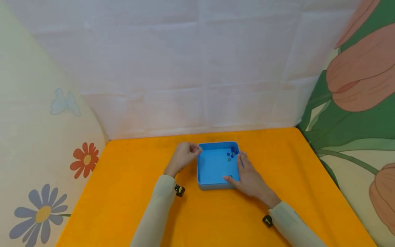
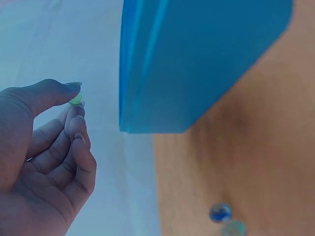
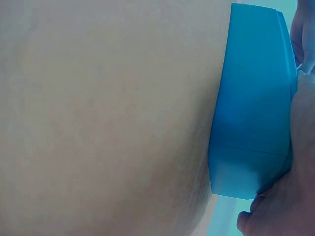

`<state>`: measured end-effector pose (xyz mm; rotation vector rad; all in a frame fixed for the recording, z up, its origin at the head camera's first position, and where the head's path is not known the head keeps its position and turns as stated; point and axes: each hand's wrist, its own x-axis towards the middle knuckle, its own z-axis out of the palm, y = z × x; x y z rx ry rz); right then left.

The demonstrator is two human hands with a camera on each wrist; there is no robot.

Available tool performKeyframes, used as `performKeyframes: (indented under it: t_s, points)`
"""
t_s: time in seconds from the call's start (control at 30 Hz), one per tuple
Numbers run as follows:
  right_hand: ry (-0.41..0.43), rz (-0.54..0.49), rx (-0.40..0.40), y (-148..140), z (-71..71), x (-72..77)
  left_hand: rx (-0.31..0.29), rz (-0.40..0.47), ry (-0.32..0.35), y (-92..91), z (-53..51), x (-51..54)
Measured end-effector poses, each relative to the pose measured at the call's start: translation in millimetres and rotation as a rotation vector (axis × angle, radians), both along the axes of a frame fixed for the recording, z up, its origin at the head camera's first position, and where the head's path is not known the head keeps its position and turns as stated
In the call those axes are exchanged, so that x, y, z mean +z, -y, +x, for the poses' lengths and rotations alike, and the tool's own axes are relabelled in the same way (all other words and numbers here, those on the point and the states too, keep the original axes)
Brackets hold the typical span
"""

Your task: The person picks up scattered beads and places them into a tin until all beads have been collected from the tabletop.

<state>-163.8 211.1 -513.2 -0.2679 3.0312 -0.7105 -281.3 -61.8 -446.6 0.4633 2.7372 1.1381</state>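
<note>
My left hand [image 1: 184,156] pinches a small yellow-green marble [image 2: 76,99] between thumb and fingertips, just at the left rim of a square blue box [image 1: 216,166]. In the left wrist view the other fingers are loosely curled below the marble. My right hand [image 1: 250,176] rests on the box's right rim, its fingers extended along that side and its thumb over the front right corner. Several dark blue marbles [image 1: 232,149] and a greenish marble [image 1: 229,159] lie inside toward the back right. One more marble [image 1: 230,176] sits near the right thumb, partly hidden.
A blue marble [image 2: 220,212] and a pale green marble [image 2: 233,228] lie on the table outside the box, near the left hand. The orange tabletop [image 1: 129,195] meets a white cloth [image 1: 154,68] at the back. Flower-printed cloths hang at both sides.
</note>
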Motion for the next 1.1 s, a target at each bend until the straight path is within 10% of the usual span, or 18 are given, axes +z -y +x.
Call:
performKeyframes:
  t_s: [0.63,1.1]
  points:
    - [-0.012,0.0,-0.005,1.0,-0.8,-1.6,-0.066,-0.084,-0.075,-33.3,-16.2,12.8]
    - [-0.004,0.013,-0.005,0.8,-1.3,-0.5,-0.142,0.01,-0.061,-61.0,-24.4,7.2]
